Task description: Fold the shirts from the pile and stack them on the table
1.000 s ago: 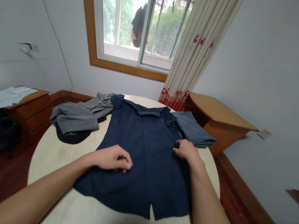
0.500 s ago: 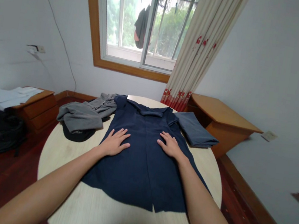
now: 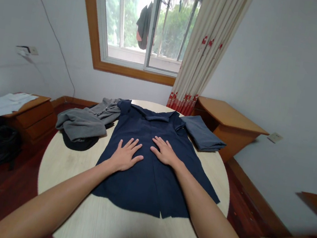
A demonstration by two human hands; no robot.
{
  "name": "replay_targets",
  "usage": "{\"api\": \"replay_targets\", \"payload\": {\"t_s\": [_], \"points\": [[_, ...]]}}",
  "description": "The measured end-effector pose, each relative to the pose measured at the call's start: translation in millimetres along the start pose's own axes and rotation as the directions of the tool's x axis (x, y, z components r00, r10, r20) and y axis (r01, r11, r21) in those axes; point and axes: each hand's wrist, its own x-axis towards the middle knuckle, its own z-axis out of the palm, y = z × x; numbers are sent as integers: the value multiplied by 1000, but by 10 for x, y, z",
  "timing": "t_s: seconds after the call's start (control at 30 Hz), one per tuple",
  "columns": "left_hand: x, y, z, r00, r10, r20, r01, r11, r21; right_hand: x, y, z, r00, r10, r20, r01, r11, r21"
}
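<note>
A dark navy shirt (image 3: 136, 187) lies spread out on the round pale table (image 3: 94, 228), its collar toward the window and its hem toward me. My left hand (image 3: 125, 156) rests flat on the left half of the shirt, fingers spread. On the middle of the shirt, a little farther up, lies my right hand (image 3: 164, 151), palm down with its fingers stretched out. Neither hand grips the cloth. The short sleeves sit partly folded at the far corners.
Crumpled grey clothing (image 3: 86, 122) lies over a black item (image 3: 78, 145) at the table's left. A folded blue-grey garment (image 3: 202, 133) sits at the right. Beyond stand a wooden desk (image 3: 230, 116), a curtain (image 3: 208, 43) and a drawer cabinet (image 3: 37, 121) with papers.
My right hand has slid left toward the middle of the shirt. My left hand has moved slightly right across the cloth. The camera view has shifted a little to the right.
</note>
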Motion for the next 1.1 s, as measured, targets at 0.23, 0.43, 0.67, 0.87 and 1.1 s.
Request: {"api": "replay_targets", "payload": {"t_s": [0.23,0.43,0.67,0.87,1.1], "points": [[28,-128,19,981,-190,45,190,982,20,-68,623,-204,950,300,-89,-305,951,-45],[21,-294,-38,935,-350,62,349,937,28,-136,930,-270,912,375,-167,-386,922,-36],[-109,-602,-413,928,-368,-58,372,926,61,-133,895,-249,924,327,-200,-328,944,30],[-303,-772,-665,885,-410,222,437,895,-88,-147,855,-258,925,336,-178,-343,939,-5],[-505,-554,-836,729,-48,683,405,834,-374,-138,843,-257,920,344,-187,-350,937,2]]}}
